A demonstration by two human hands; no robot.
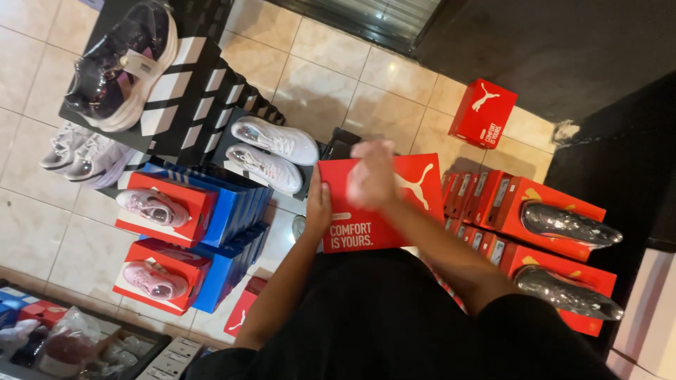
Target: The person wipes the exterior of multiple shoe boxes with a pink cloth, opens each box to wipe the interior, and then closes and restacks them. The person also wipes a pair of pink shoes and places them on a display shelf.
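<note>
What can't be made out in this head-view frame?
- Right hand: motion-blurred, so its fingers and grip are unclear.
- Red shoebox: contents hidden by the shut lid; lower edge hidden by dark clothing.
- Left hand: only the part gripping the box's left edge shows.
- Clutter at the bottom left corner: cut off by the edge.

- I see a flat red shoe box with white print in the middle. My left hand grips its left edge and my right hand, blurred, lies on top.
- A small red box with a white animal shape sits alone on the floor tiles, further back on the right.
- Red and orange boxes stand in rows on the right, with small white labels on their ends.
- Blue boxes stand on the left, with red boxes in front of them.
- Black boxes with white stripes are stacked at the top left.
- A pale box stands at the right edge.
</note>
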